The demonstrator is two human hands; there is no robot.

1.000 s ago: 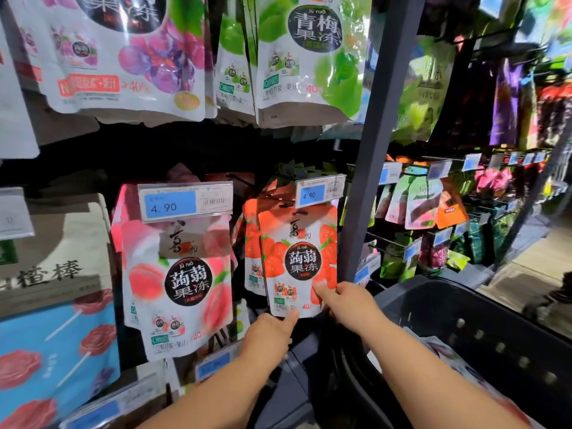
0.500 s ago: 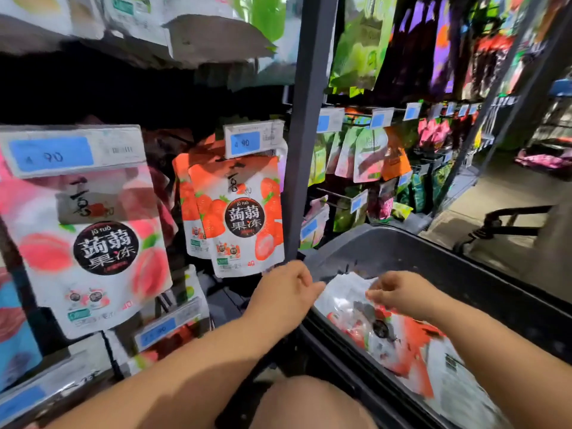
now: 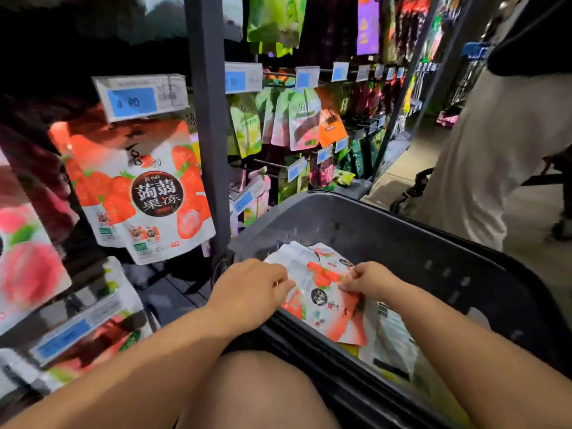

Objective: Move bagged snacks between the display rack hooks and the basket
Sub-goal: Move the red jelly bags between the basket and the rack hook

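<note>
1. Fingers of the right hand pinch a strawberry snack bag lying in the basket
2. Left hand curls at the bag's edge; contact unclear
3. Thin corner pinch may slip on lifting

head cam | looks forward-down, close over basket | display rack near, at left

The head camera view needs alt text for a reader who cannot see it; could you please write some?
Two bare hands, left hand and right hand, pinch a white-and-red strawberry snack bag inside a dark plastic basket. Matching white-and-red strawberry bags hang on the rack at left.
</note>
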